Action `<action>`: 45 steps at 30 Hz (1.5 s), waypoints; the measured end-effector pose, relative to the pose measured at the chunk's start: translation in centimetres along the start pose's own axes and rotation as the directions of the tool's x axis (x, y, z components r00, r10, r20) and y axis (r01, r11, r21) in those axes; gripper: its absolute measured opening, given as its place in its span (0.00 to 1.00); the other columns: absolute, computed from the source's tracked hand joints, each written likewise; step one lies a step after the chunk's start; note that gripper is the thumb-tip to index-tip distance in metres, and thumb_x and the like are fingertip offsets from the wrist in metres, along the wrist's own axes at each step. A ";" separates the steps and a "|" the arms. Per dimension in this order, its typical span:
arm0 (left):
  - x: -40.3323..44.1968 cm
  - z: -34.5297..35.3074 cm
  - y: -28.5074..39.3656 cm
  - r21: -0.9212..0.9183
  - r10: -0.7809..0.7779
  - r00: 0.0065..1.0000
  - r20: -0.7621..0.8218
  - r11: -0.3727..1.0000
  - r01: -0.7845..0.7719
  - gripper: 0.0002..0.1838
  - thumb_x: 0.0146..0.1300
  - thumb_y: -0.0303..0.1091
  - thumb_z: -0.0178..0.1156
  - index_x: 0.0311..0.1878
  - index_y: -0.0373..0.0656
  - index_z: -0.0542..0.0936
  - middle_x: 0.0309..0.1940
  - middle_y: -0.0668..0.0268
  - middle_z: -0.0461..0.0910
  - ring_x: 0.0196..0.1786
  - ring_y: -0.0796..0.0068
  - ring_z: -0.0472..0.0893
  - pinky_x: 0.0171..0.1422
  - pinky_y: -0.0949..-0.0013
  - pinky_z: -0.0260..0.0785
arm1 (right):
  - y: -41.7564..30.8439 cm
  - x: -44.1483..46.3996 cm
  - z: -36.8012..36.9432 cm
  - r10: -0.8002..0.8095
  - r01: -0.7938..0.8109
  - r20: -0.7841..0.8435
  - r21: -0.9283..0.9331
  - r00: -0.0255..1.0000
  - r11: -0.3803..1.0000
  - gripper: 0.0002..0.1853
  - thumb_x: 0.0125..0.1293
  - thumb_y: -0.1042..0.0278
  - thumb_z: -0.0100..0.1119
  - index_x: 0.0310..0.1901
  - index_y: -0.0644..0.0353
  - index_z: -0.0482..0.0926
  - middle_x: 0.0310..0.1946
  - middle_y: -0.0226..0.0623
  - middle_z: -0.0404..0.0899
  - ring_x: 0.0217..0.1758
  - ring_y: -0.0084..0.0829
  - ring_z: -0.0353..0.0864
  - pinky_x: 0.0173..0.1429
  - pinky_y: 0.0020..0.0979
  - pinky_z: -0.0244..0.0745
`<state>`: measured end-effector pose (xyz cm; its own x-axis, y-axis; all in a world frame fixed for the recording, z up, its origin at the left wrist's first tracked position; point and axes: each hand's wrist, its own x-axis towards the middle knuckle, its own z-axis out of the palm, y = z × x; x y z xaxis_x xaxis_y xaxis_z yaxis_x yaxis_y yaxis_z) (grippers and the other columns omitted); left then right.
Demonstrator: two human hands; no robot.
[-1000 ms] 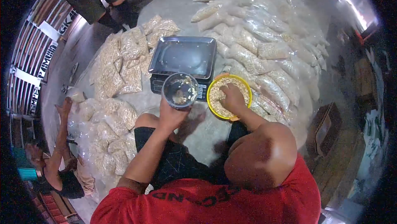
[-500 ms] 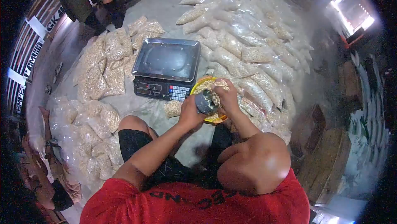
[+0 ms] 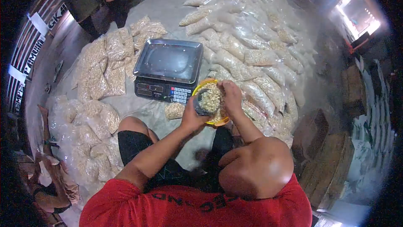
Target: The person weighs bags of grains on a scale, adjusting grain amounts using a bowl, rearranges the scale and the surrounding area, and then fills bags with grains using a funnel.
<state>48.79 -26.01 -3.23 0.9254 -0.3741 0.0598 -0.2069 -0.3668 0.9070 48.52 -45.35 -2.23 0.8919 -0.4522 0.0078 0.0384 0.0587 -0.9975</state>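
Note:
My left hand (image 3: pixel 193 116) is wrapped round a dark grey cup (image 3: pixel 200 108), tilted over a yellow basin (image 3: pixel 219 123). Pale soybeans (image 3: pixel 210 100) fill the cup's mouth, and more lie in the basin. At the basin's right side is my right hand (image 3: pixel 231 97), its fingers curled down against the beans; whatever is inside them is hidden. Just beyond my left hand stands a digital scale (image 3: pixel 168 61) with a bare metal pan. A small bag of beans (image 3: pixel 174 110) lies in front of it.
Filled clear bags (image 3: pixel 235 63) cover the floor on the right, and more bags (image 3: pixel 98 69) lie on the left. Wooden boxes (image 3: pixel 325 172) stand at the right. Another person (image 3: pixel 94 0) is at the upper left; someone's limbs (image 3: pixel 50 181) show at the lower left.
My right hand has drawn back right from the cup's mouth, where it was pressing a handful of soybeans. The cup now looks fuller. The person at the upper left has shifted slightly.

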 end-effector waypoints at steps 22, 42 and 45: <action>-2.2 -14.6 2.0 0.065 0.047 0.945 -0.323 0.998 -0.027 0.27 0.52 0.28 0.79 0.57 0.36 0.81 0.53 0.59 0.85 0.56 0.66 0.84 0.65 0.62 0.75 | 8.3 0.2 -1.1 0.011 0.497 0.535 -0.792 0.845 0.355 0.43 0.52 0.59 0.77 0.73 0.46 0.72 0.75 0.58 0.63 0.76 0.60 0.64 0.79 0.51 0.63; 0.0 -8.6 4.0 0.071 0.057 0.983 -0.175 0.996 -0.045 0.43 0.46 0.31 0.80 0.66 0.36 0.69 0.56 0.52 0.81 0.60 0.55 0.82 0.67 0.58 0.73 | 5.8 1.3 1.1 0.206 -0.036 0.176 -0.672 0.963 0.740 0.30 0.56 0.70 0.68 0.64 0.57 0.80 0.46 0.52 0.86 0.45 0.45 0.88 0.50 0.40 0.83; 0.8 -5.6 1.9 0.075 -0.046 0.996 -0.076 0.996 0.052 0.42 0.47 0.32 0.81 0.64 0.36 0.69 0.55 0.49 0.81 0.61 0.52 0.82 0.66 0.57 0.73 | 4.2 0.8 1.4 0.381 -0.381 0.000 -0.041 0.925 0.924 0.19 0.56 0.73 0.69 0.51 0.58 0.86 0.39 0.42 0.88 0.42 0.37 0.88 0.50 0.38 0.83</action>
<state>50.88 -22.23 0.87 0.9555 -0.2910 0.0495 -0.1820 -0.4488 0.8749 50.00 -44.21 -6.34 0.8394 -0.3953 -0.3730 -0.3226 0.1899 -0.9273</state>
